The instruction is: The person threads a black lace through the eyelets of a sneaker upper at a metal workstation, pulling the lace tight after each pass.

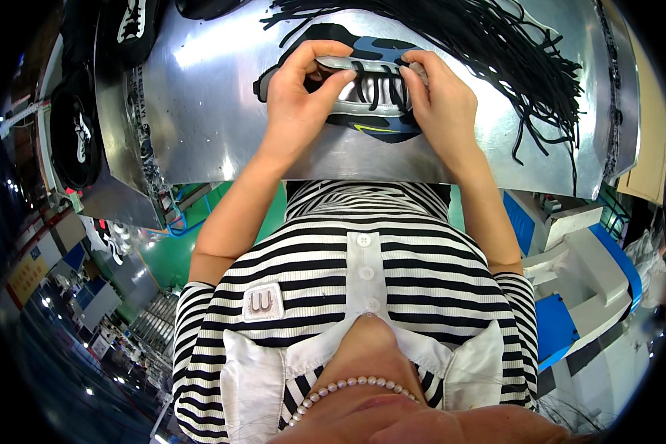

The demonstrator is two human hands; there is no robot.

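Both the left hand [296,96] and right hand [442,100] have fingers clamped on a grey-and-blue shoe upper [370,89] mid-tabletop [200,111]. Several black laces already cross its eyelets (lacing looks partly done); a loose lace heap [510,52] waits toward the far right corner.

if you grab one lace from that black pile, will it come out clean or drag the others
Probably drags some: the black laces lie tangled and crossing on the metal table. They look thin and floppy, so one would likely sag and snake, not hold shape. Likely very light.
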